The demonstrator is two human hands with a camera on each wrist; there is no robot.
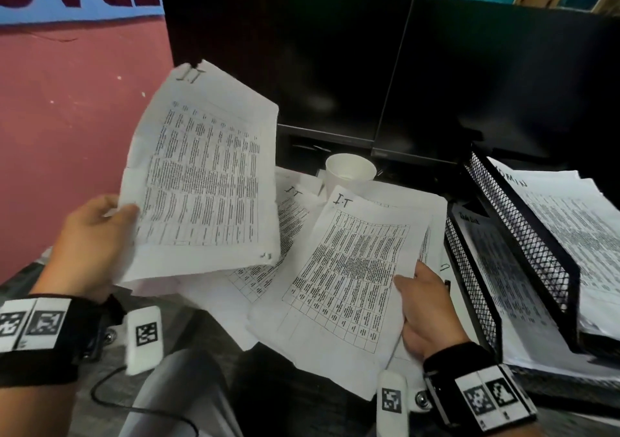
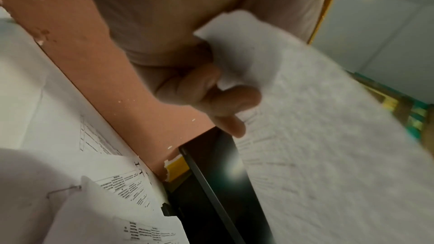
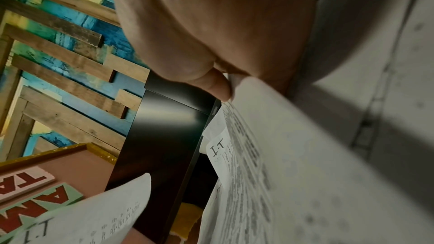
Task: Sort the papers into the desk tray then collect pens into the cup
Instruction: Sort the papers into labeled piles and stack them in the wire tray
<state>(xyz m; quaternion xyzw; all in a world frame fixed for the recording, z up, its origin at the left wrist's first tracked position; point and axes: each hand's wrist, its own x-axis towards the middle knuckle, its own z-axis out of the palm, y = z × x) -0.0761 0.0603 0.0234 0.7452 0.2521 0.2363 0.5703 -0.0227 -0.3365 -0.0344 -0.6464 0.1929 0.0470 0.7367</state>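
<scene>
My left hand (image 1: 97,235) holds a printed sheet marked "I.T" (image 1: 204,175) lifted off the desk, thumb on top and fingers (image 2: 225,99) curled under its corner. My right hand (image 1: 426,305) pinches the right edge of a second "I.T" sheet (image 1: 352,268), thumb (image 3: 218,86) on top, with its far end still on the pile. More printed papers (image 1: 288,215) lie underneath. A white paper cup (image 1: 349,171) stands behind the pile. The black mesh desk tray (image 1: 523,235) at right holds paper stacks on two tiers. A dark pen tip (image 1: 447,284) shows beside my right hand.
Two dark monitors (image 1: 335,67) stand along the back of the desk. A pink wall (image 1: 67,117) with a blue banner is at left. A black cable (image 1: 134,406) runs along the desk's near edge.
</scene>
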